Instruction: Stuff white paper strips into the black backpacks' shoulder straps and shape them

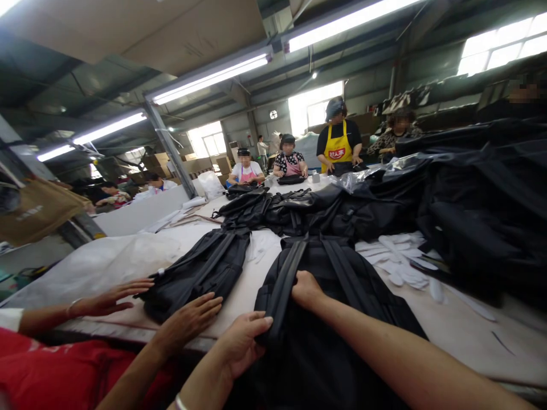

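A black backpack (pixel 342 330) lies in front of me with its shoulder straps facing up and its lower part hanging toward me over the table's front edge. My left hand (pixel 243 344) pinches the lower end of its left shoulder strap (pixel 284 290), thumb on top. Higher up, the closed fingers of my right hand (pixel 308 290) grip the inner edge of that same strap; its fingertips are partly hidden. The right-side shoulder strap (pixel 344 273) lies flat, untouched.
At my left, a co-worker's hands (pixel 192 316) rest on another black backpack (pixel 205 262). Black bags (pixel 307 208) are heaped across the table, piled high at right (pixel 482 210). White strips (pixel 397 259) lie on the right. Clear plastic (pixel 115 262) covers the left side. People work opposite.
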A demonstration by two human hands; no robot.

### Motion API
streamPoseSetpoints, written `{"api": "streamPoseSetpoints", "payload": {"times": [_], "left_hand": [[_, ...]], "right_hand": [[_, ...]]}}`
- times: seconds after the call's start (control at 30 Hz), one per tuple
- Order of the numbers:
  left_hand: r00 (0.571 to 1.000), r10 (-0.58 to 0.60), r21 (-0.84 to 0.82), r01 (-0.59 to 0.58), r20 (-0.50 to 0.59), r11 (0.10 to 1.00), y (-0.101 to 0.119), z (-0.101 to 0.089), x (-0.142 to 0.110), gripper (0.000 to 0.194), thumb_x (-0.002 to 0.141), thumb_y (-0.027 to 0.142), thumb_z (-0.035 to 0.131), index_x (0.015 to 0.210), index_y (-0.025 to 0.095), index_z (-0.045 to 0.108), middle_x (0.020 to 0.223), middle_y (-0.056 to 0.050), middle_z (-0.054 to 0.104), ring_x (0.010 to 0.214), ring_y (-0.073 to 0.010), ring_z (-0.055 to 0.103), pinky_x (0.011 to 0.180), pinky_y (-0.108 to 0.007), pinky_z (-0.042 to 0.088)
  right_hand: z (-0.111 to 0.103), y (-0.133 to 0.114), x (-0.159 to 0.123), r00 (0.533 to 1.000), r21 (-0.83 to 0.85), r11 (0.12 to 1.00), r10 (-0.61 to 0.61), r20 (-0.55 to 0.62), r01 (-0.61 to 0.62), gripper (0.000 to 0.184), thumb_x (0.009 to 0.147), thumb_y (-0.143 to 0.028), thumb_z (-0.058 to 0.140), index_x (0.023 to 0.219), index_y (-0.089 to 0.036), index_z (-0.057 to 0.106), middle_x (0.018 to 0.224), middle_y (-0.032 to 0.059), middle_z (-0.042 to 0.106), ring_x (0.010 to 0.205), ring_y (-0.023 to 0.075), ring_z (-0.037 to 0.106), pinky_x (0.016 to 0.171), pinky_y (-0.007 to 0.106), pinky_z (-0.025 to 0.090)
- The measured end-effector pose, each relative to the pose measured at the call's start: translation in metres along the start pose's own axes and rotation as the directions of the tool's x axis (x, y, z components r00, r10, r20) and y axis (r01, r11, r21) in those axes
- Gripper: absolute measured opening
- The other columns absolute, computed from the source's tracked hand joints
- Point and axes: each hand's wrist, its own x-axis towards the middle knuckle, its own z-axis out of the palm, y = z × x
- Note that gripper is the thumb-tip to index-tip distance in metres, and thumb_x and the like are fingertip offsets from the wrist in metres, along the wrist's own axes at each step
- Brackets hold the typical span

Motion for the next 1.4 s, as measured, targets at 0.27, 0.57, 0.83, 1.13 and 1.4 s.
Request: {"api": "streamPoseSetpoints", "payload": {"times": [0.27, 0.57, 0.83, 1.13, 1.4], "left_hand": [[0.99, -0.11, -0.051, 0.114, 0.084, 0.992, -0.002, -0.009, 0.013, 0.013, 0.074, 0.021, 0.073, 0.079, 0.01, 0.067, 0.069, -0.004, 0.067, 0.06, -0.014, 0.061, 0.058, -0.023, 0.047], [0.987, -0.138, -0.11, 0.147, 0.078, 0.983, -0.005, -0.008, 0.022, 0.023, 0.073, 0.019, 0.066, 0.093, 0.008, 0.065, 0.083, -0.012, 0.071, 0.072, -0.0198, 0.068, 0.065, -0.028, 0.054], [0.975, -0.204, -0.136, 0.216, 0.092, 0.967, 0.003, -0.006, 0.017, 0.02, 0.074, 0.018, 0.062, 0.093, 0.012, 0.061, 0.085, -0.009, 0.07, 0.067, -0.018, 0.067, 0.057, -0.027, 0.053], [0.97, -0.193, -0.19, 0.22, 0.147, 0.957, 0.003, -0.002, 0.014, 0.013, 0.083, 0.018, 0.057, 0.092, 0.014, 0.065, 0.084, -0.007, 0.069, 0.071, -0.0155, 0.066, 0.059, -0.024, 0.05], [0.963, -0.239, -0.187, 0.258, 0.122, 0.948, 0.003, 0.003, 0.006, 0.015, 0.087, 0.018, 0.053, 0.09, 0.014, 0.067, 0.085, -0.008, 0.07, 0.074, -0.0155, 0.066, 0.06, -0.023, 0.05]], "right_hand": [[-0.002, 0.002, -0.003, 0.999, 0.033, 0.999, -0.02, -0.029, 0.021, 0.024, 0.068, -0.019, 0.066, 0.09, -0.014, 0.074, 0.089, 0.0124, 0.075, 0.087, 0.0249, 0.066, 0.072, 0.027, 0.046], [-0.006, 0.002, -0.003, 0.998, 0.045, 0.998, -0.055, 0.04, 0.053, 0.022, 0.066, -0.017, 0.066, 0.086, -0.014, 0.074, 0.085, 0.0111, 0.075, 0.082, 0.0248, 0.067, 0.068, 0.026, 0.046], [-0.029, 0.003, -0.006, 0.957, 0.046, 0.987, -0.159, 0.245, 0.152, 0.013, 0.067, -0.014, 0.065, 0.076, -0.013, 0.073, 0.068, 0.0017, 0.071, 0.064, 0.0174, 0.063, 0.061, 0.024, 0.047], [-0.062, -0.024, -0.047, 0.722, -0.281, 0.665, -0.641, 0.26, 0.692, 0.06, 0.072, -0.032, 0.069, 0.13, -0.022, 0.056, 0.14, 0.0136, 0.051, 0.131, 0.0336, 0.04, 0.107, 0.049, 0.026], [-0.027, -0.024, -0.036, 0.677, -0.379, 0.563, -0.578, 0.456, 0.735, 0.063, 0.073, -0.039, 0.064, 0.131, -0.018, 0.052, 0.135, 0.0154, 0.055, 0.131, 0.0365, 0.038, 0.104, 0.054, 0.024]]}}
